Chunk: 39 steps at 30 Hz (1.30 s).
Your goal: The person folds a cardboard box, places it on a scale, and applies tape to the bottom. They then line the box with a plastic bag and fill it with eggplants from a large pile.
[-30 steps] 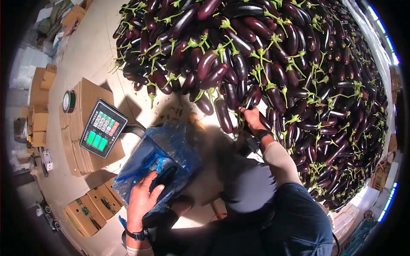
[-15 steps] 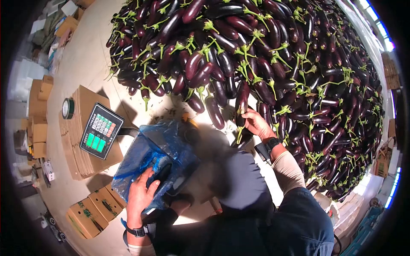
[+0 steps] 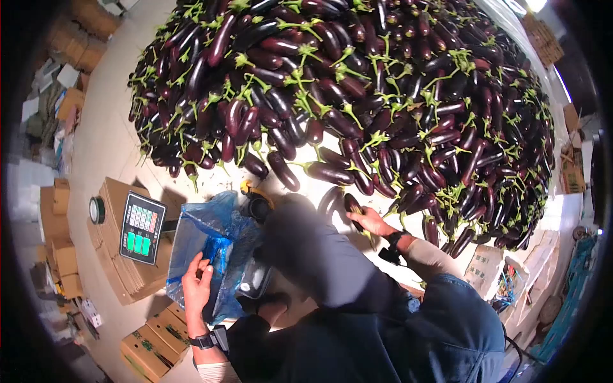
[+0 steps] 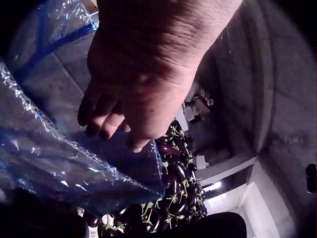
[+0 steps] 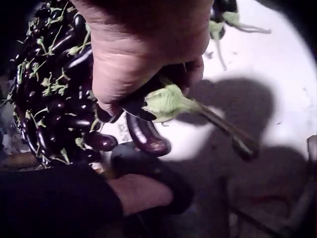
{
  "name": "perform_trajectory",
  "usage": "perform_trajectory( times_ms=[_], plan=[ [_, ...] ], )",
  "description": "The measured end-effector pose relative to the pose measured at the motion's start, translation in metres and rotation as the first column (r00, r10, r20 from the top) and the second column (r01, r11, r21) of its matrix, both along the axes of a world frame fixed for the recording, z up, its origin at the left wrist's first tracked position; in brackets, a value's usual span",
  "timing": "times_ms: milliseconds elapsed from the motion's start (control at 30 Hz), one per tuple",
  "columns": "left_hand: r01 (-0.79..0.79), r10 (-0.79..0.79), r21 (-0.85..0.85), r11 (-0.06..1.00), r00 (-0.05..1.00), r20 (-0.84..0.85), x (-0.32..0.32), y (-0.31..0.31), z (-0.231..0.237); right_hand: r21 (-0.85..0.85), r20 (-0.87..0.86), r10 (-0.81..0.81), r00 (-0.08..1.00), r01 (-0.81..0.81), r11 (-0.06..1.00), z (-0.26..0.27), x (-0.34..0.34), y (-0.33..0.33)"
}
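Observation:
My right hand (image 3: 375,222) grips a dark purple eggplant (image 3: 352,204) above the pale floor, just off the near edge of the heap. In the right wrist view, the eggplant's green cap (image 5: 166,103) and long stem stick out past my curled fingers; much of its body is hidden by the hand. A blue translucent plastic bag (image 3: 191,239) stands with its mouth spread beside the scale display. My left hand (image 3: 196,290) is at the near side of this bag, fingers loosely bent. In the left wrist view, thumb and fingers hang apart over the bag (image 4: 89,163).
A large heap of eggplants (image 3: 408,121) fills the far side. Left of the bag, a scale display (image 3: 143,227) stands before stacked flat cardboard (image 3: 115,198) with a tape roll (image 3: 96,210) on it. Printed cartons (image 3: 150,348) are at lower left. A capped head (image 3: 319,255) blocks the middle.
My right hand has drawn the eggplant out from the heap's edge toward me. The left fingers have shifted from inside the bag toward its near edge. The head view has swung.

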<state>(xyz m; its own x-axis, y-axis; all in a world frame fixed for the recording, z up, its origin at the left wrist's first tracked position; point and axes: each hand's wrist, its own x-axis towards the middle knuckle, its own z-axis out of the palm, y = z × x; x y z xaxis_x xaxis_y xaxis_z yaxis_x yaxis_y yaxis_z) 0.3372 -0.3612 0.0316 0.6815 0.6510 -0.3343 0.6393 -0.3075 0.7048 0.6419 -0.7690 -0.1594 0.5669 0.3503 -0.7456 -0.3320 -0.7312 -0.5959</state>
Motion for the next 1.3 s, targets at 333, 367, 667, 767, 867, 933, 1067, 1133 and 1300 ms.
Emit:
perform_trajectory(
  times_ms=[333, 367, 667, 767, 867, 933, 1067, 1133, 1300],
  plan=[
    [-0.018, 0.020, -0.032, 0.999, 0.999, 0.040, -0.023, 0.010, -0.019, -0.063, 0.060, -0.448, 0.892, 0.451, 0.890, -0.063, -0.047, -0.170],
    [-0.035, 0.037, -0.037, 0.999, 0.998, 0.057, -0.026, 0.012, -0.022, -0.036, 0.081, -0.469, 0.879, 0.473, 0.880, -0.050, -0.046, -0.167],
    [-0.266, 0.297, -0.198, 0.943, 0.944, 0.145, -0.075, 0.035, -0.054, -0.165, -0.100, -0.464, 0.880, 0.445, 0.880, -0.081, -0.070, -0.176],
    [-0.324, 0.355, -0.195, 0.926, 0.921, 0.159, -0.087, 0.035, -0.056, -0.159, -0.078, -0.540, 0.838, 0.524, 0.837, -0.110, -0.085, -0.196],
    [-0.350, 0.375, -0.151, 0.924, 0.907, 0.191, -0.094, 0.039, -0.058, -0.363, 0.057, -0.525, 0.849, 0.507, 0.782, -0.103, -0.092, -0.206],
    [-0.350, 0.373, -0.155, 0.924, 0.912, 0.168, -0.096, 0.040, -0.057, -0.380, 0.047, -0.537, 0.843, 0.512, 0.770, -0.093, -0.096, -0.213],
    [-0.355, 0.378, -0.157, 0.921, 0.914, 0.147, -0.091, 0.037, -0.055, -0.421, 0.045, -0.536, 0.843, 0.502, 0.755, -0.080, -0.107, -0.228],
    [-0.359, 0.377, -0.139, 0.923, 0.916, 0.135, -0.084, 0.036, -0.052, -0.435, 0.055, -0.527, 0.848, 0.496, 0.752, -0.078, -0.111, -0.234],
    [-0.364, 0.385, -0.145, 0.920, 0.910, 0.153, -0.084, 0.042, -0.060, -0.531, 0.062, -0.379, 0.923, 0.353, 0.771, -0.091, -0.136, -0.262]
  ],
)
